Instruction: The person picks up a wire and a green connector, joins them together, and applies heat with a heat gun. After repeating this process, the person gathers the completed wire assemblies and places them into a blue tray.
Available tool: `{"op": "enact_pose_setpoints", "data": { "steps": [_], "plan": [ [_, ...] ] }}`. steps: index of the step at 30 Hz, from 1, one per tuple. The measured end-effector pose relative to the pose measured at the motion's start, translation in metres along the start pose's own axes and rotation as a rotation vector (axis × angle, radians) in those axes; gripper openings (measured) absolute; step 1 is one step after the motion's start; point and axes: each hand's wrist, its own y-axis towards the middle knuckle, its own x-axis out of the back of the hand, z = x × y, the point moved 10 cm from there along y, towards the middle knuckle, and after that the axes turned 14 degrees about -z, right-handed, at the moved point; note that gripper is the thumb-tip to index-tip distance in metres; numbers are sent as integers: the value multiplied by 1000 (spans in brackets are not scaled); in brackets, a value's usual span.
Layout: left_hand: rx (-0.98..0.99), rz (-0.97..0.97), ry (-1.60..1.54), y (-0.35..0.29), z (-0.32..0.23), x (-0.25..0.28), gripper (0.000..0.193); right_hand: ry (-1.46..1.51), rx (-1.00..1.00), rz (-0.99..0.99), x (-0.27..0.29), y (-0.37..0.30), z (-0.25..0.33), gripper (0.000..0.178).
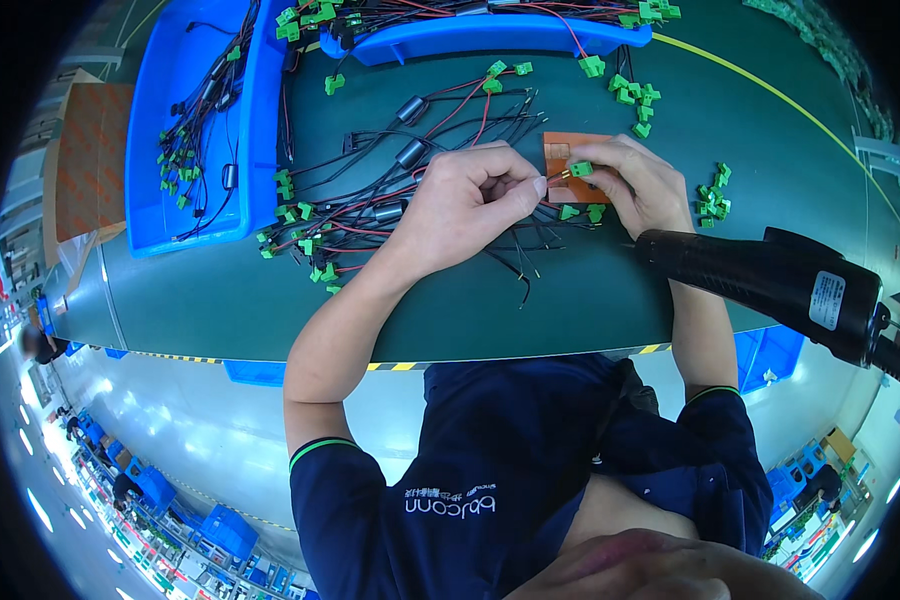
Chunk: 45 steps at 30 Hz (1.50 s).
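Note:
My left hand [470, 200] is closed, its thumb and forefinger pinching thin wires [558, 177] with bare tips. Opposite it, my right hand [645, 185] grips a small green terminal connector [580, 169] between thumb and fingers. The wire ends meet the connector's side; whether they sit inside it I cannot tell. Beneath both hands lies an orange-brown card [558, 150] on the green table mat. Black and red cable harnesses with a black cylinder [410, 152] on some of them spread out to the left of my left hand, partly hidden by it.
A black electric screwdriver [760, 275] juts in beside my right forearm. Loose green connectors [713, 195] lie to the right. One blue tray [260, 150] with harnesses stands at left, another blue tray [490, 40] at the back. A brown cardboard box [92, 160] stands far left.

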Motion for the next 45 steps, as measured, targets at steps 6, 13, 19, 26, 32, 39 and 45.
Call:
{"op": "enact_pose_setpoints", "data": {
  "steps": [6,13,19,26,32,39,45],
  "plan": [
    [8,0,-4,0,-1,-1,16,-19,62,19,-1,-3,-3,29],
    [11,2,13,0,1,-1,17,8,53,26,-4,-1,3,30],
    [-24,49,144,1,-7,-2,17,-91,175,12,-4,6,20,30],
    [-296,-8,458,0,-28,-7,12,-70,93,26,-11,1,6,26],
    [-322,40,583,0,-26,-12,13,-135,93,57,-17,-3,8,26],
    [-301,13,539,4,-27,-10,13,-268,85,36,-12,-2,8,24],
    [-319,45,570,11,-22,-14,15,-331,149,94,-5,-3,4,28]
  ]
}}
